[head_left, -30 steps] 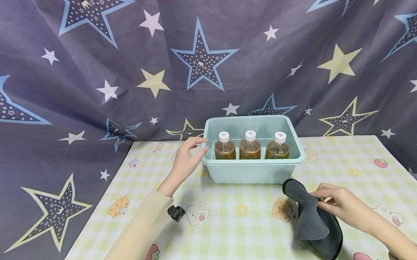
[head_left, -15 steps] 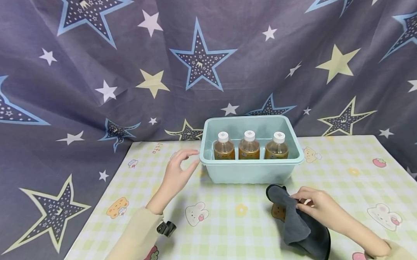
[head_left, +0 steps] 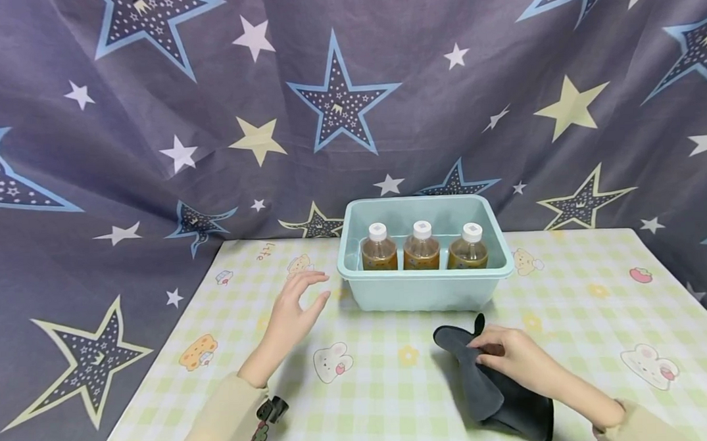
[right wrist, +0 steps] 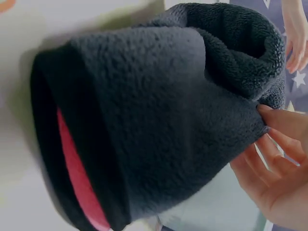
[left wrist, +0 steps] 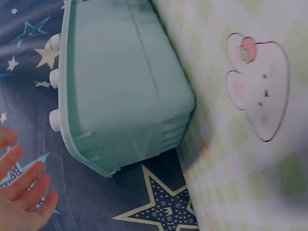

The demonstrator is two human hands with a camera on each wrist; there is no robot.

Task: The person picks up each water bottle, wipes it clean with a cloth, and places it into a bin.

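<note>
My right hand (head_left: 516, 358) pinches a folded dark grey fleecy cloth (head_left: 479, 389) between thumb and fingers, over the front right of the table. In the right wrist view, the cloth (right wrist: 159, 115) shows a plush face, a black bound edge and a strip of pink inside its fold. My left hand (head_left: 288, 319) holds nothing, its fingers spread apart, left of a pale blue-green plastic bin (head_left: 418, 293) and not touching it. Inside the bin stand three bottles (head_left: 422, 252) with white caps and amber contents, their lower parts hidden by the front wall.
A green-and-white checked tablecloth (head_left: 390, 390) with cartoon prints covers the table. Behind it hangs a dark curtain (head_left: 205, 89) patterned with stars. The bin stands near the table's back edge, close to the curtain.
My left hand has drawn away from the bin's left rim, toward the left and front. The right hand has carried the cloth leftward. Bin and bottles have stayed in place.
</note>
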